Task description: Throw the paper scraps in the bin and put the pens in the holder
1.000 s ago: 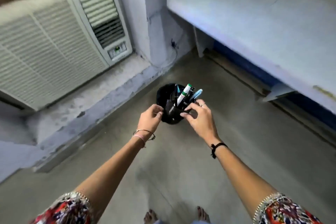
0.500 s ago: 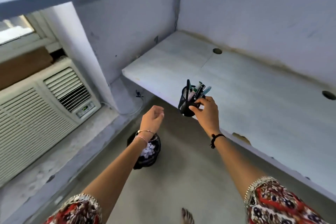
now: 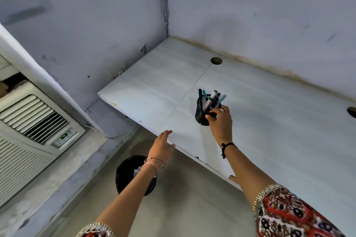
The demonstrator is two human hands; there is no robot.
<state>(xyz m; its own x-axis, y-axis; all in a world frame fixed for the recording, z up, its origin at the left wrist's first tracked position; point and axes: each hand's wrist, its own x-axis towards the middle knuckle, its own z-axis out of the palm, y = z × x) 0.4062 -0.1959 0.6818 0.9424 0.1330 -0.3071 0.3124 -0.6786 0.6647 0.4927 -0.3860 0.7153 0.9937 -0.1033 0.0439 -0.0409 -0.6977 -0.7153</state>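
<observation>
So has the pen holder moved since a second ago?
Yes. The pen holder, gripped by the right hand, has gone from down over the bin up onto the desk.

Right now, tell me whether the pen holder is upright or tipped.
Upright: the pen holder stands on the desk, pens pointing up, right hand gripping it.

Bin (image 3: 125, 171) partly behind left forearm; scraps inside barely visible. Holder (image 3: 201, 114) front hidden by right hand (image 3: 221, 123). Table (image 3: 289, 121) cut off at right edge.
</observation>
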